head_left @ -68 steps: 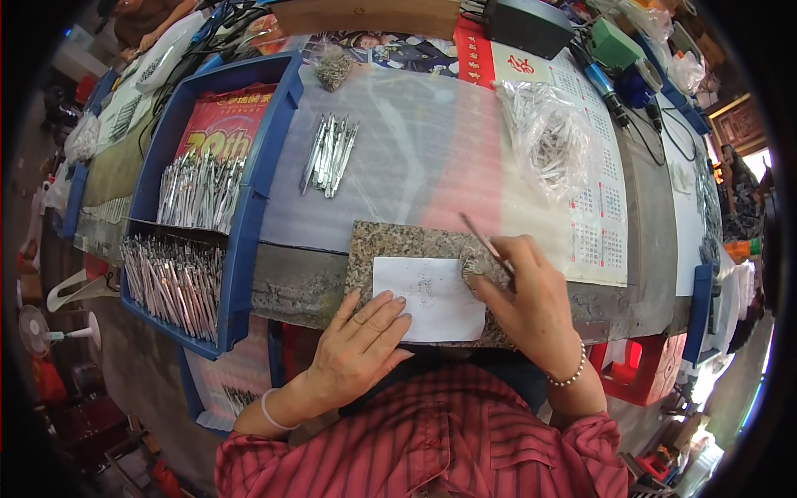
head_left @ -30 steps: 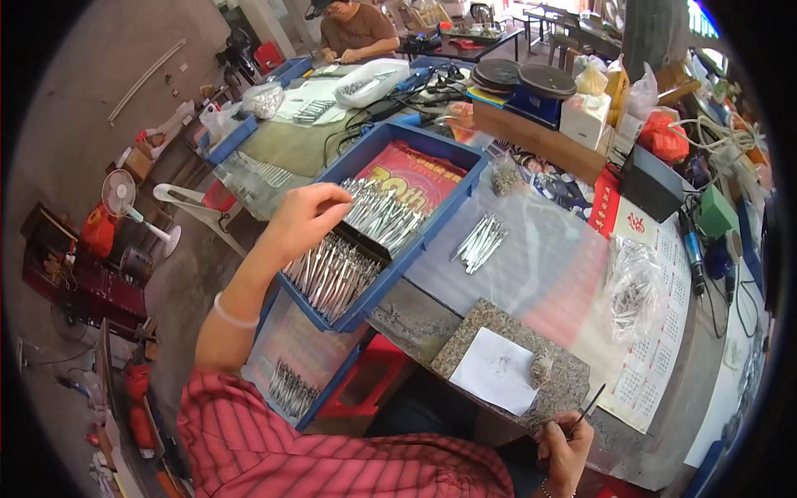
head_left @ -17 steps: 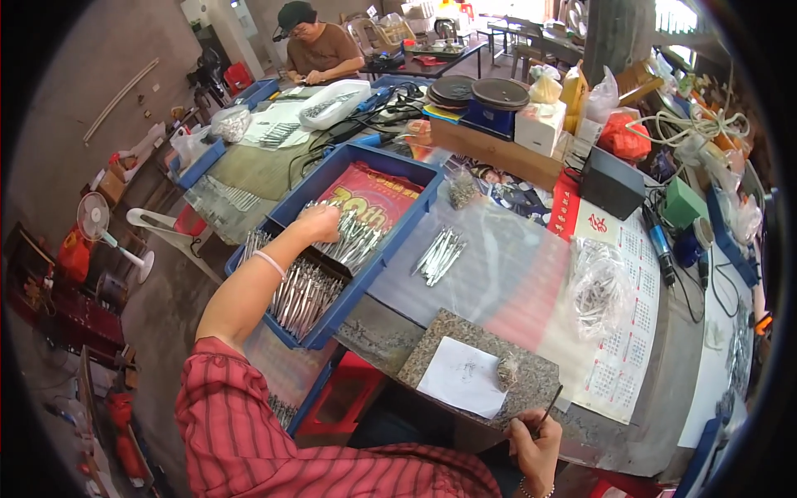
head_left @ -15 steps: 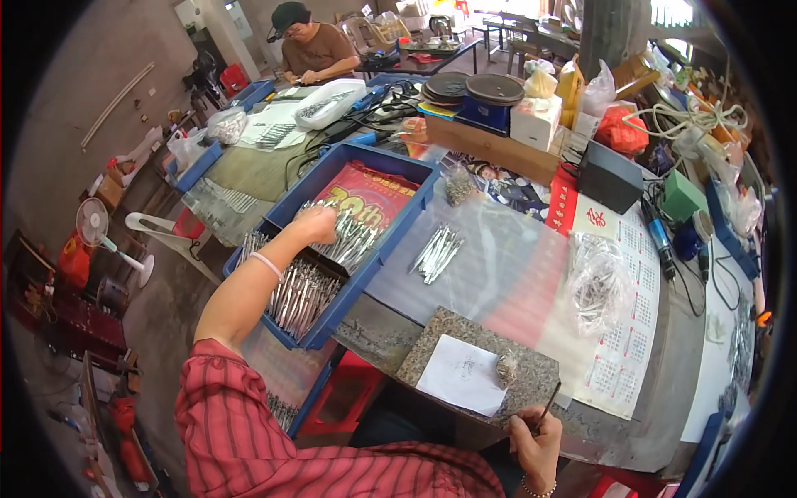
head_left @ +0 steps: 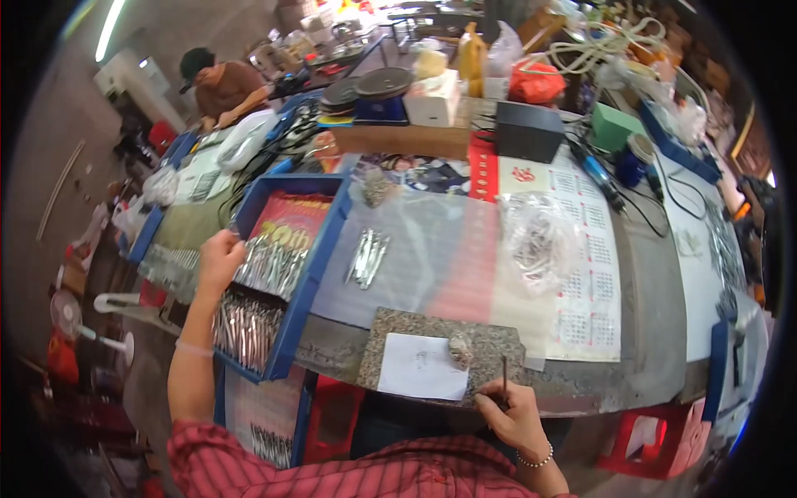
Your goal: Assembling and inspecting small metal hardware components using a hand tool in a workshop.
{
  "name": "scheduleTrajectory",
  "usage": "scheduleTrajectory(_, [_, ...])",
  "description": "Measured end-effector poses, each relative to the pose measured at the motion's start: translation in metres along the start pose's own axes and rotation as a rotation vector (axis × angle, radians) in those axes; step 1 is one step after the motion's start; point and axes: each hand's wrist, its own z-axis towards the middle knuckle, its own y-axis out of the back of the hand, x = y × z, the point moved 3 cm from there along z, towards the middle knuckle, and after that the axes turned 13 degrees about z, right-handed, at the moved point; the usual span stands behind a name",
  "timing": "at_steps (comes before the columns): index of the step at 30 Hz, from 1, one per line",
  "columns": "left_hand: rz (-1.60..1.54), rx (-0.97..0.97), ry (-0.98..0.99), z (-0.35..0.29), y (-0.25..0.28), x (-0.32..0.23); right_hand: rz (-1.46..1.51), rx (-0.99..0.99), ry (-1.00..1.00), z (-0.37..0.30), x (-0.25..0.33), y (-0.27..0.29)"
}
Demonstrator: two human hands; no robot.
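Silver metal rods (head_left: 270, 266) lie in two compartments of one blue tray (head_left: 321, 257), one bundle (head_left: 367, 259) beside its right edge. Left hand (head_left: 221, 256) curls at the tray's left edge, grip unclear; right hand (head_left: 513, 412) pinches one thin stick (head_left: 505, 371) near the bench (head_left: 577, 383) front edge.

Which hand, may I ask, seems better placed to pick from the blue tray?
Probably the left hand: it is at the blue tray, whereas the right hand holds a thin stick near the granite slab.
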Motion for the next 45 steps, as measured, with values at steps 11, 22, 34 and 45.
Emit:
scheduleTrajectory(11, [-0.929, 0.412, 0.166, -0.198, 0.023, -0.169, -0.070, -0.055, 0.151, 0.002, 0.037, 0.028])
scheduleTrajectory(22, [-1.225, 0.232, 0.071, -0.230, -0.011, -0.157, -1.004, -0.064, 0.267, 0.146, 0.055, 0.096])
scheduleTrajectory(34, [-1.368, 0.299, 0.162, -0.242, -0.023, -0.147, -1.314, 0.119, 0.236, 0.190, 0.031, 0.102])
scheduleTrajectory(45, [-1.346, 0.413, 0.032, -0.241, -0.027, -0.185, -1.301, 0.148, 0.193, 0.194, 0.023, 0.114])
